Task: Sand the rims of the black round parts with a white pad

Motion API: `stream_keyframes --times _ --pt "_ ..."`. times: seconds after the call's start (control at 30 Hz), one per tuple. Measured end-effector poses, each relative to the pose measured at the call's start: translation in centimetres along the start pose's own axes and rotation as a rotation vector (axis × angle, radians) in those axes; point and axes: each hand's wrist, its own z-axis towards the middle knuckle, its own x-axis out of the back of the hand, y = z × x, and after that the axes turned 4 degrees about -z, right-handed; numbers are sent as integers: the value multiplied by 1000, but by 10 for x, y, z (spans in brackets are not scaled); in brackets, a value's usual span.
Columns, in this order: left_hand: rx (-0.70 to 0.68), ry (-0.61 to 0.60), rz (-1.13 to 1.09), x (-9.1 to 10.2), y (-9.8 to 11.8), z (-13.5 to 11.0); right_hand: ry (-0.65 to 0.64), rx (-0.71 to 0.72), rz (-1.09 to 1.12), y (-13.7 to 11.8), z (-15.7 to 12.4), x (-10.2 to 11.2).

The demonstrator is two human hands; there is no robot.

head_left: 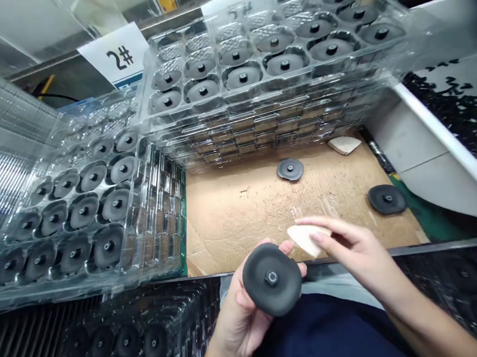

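Observation:
My left hand [241, 316] grips a round black rubber disc [272, 279] with a metal nut at its centre, held face up over my lap near the table's front edge. Just right of it, my right hand [351, 249] pinches a small white wedge-shaped piece [305, 238], whose tip nearly touches the disc's upper right rim. Two more black discs lie loose on the brown cardboard sheet [241, 217]: one [290, 169] near the middle back, another [387, 198] at the right edge.
A stack of clear plastic trays [270, 60] filled with black discs stands at the back; a second stack [78, 191] stands at the left. Another white wedge [344, 145] lies at the back right. Small black parts [456, 106] cover a white surface at the right. Dark trays [123, 341] sit below.

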Motion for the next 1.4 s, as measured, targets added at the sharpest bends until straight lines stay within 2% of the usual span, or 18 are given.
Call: stream_keyframes --times 0.1,0.2,0.33,0.43,0.5,0.57,0.63,0.7,0.8,0.87,0.93,1.03,1.1,1.2,1.23,1.3,1.33,1.4 --pt "-11 -65 -57 7 -2 4 -86 -39 -14 20 -17 -9" --pt "15 -75 -52 7 -2 9 -66 -45 -56 27 -25 -10" --pt "21 -29 -8 0 -3 11 66 -26 -94 2 -20 7" --pt "26 -4 38 0 -7 10 171 286 -156 -35 -12 12" --pt "0 48 87 4 -11 9 105 564 -215 -54 -6 9" --pt "-39 118 127 12 -15 9 -23 649 -280 -61 1 6" --pt "-71 173 140 19 -16 8 -132 553 -364 -59 7 5" --pt "-91 182 134 22 -17 7 -174 519 -437 -55 9 3" --pt "-103 175 178 17 -16 6 -1 634 -337 -56 2 -6" --pt "-146 159 227 12 -13 7 137 617 -272 -60 -10 -12" --pt "-223 86 227 10 -11 9 138 533 -253 -63 -22 -12" --pt "-289 -33 169 9 -11 12 -81 365 -32 -55 -33 -3" --pt "-289 -45 146 7 -13 13 -145 206 183 -44 -34 6" --pt "-284 -33 130 1 -17 14 21 93 326 -34 -31 14" --pt "-281 -20 130 -1 -18 13 111 106 298 -34 -30 15" --pt "-278 13 139 -3 -18 13 201 255 130 -42 -26 15" --pt "-278 37 149 -3 -18 12 201 368 28 -47 -24 14" --pt "-281 120 182 0 -18 11 101 542 -137 -56 -19 11"
